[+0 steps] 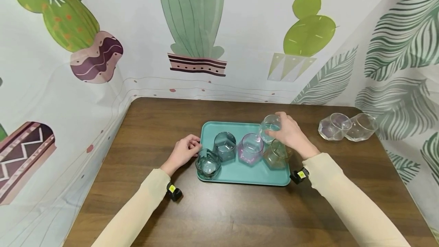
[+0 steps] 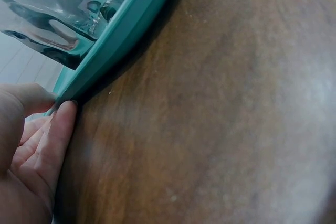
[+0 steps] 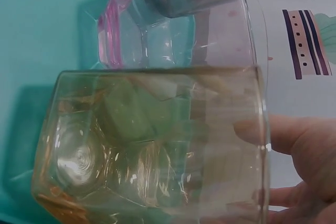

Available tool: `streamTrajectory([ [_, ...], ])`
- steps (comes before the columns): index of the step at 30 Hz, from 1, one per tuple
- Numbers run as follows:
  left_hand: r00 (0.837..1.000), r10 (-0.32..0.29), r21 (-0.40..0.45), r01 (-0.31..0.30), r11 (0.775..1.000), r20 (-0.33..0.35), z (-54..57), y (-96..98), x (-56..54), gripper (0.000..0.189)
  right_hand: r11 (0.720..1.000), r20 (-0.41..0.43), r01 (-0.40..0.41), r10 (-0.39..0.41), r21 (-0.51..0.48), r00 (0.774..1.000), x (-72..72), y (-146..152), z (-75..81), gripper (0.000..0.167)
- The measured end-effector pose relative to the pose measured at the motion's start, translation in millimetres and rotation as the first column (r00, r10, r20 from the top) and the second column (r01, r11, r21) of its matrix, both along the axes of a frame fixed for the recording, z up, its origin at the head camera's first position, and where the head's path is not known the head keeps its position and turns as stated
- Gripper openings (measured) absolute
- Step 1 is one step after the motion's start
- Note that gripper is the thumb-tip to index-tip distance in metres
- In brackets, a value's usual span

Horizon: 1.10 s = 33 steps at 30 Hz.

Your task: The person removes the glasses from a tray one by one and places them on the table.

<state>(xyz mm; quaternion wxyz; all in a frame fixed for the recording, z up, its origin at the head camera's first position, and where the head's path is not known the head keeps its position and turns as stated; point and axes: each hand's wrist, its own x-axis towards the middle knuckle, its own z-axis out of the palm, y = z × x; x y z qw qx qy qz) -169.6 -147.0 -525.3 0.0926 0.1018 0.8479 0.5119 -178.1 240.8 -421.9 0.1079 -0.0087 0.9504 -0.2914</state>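
Note:
My left hand (image 1: 183, 151) is at the left edge of a teal tray (image 1: 240, 176); in the left wrist view the thumb and fingers pinch its rim (image 2: 126, 40). With my right hand (image 1: 289, 132) I grip a clear glass (image 1: 269, 123) at the tray's back right, thumb on the near side and fingers round the far side. Just in front stands an amber glass (image 1: 276, 155), which partly covers the hand in the right wrist view. Left of these are a pink glass (image 1: 250, 149), a grey-blue glass (image 1: 225, 148) and a dark grey glass (image 1: 208, 163) at the front left corner.
Two more glasses stand together at the table's far right: a faintly purple one (image 1: 330, 128) and a clear one (image 1: 361, 128). The brown wooden table (image 1: 219, 216) meets a cactus-print cloth (image 1: 240, 83) at its back edge.

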Motion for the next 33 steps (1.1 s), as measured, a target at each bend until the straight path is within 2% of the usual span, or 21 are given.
streamTrajectory([
  [7, 1.0, 0.003, 0.006, -0.003, 1.0, 0.0, 1.5, 0.6, 1.5, 0.023, 1.0, -0.014, 0.015, -0.015, -0.014, 1.0, 2.1, 3, 4.2, 0.087],
  [17, 1.0, 0.012, 0.011, -0.012, 1.0, -0.003, 2.2, 1.6, 1.4, 0.023, 0.998, -0.093, 0.057, -0.06, -0.034, 0.994, 6.4, 14, 25.0, 0.086],
  [26, 1.0, 0.019, 0.001, -0.019, 1.0, 0.001, 1.6, 1.5, 2.1, 0.023, 0.998, -0.147, 0.069, -0.07, -0.009, 0.987, 16.2, 34, 38.1, 0.088],
  [33, 1.0, 0.018, -0.003, -0.018, 1.0, -0.001, -0.1, 1.5, 0.9, 0.023, 0.996, -0.147, 0.089, -0.088, 0.006, 0.985, 25.8, 55, 42.7, 0.092],
])
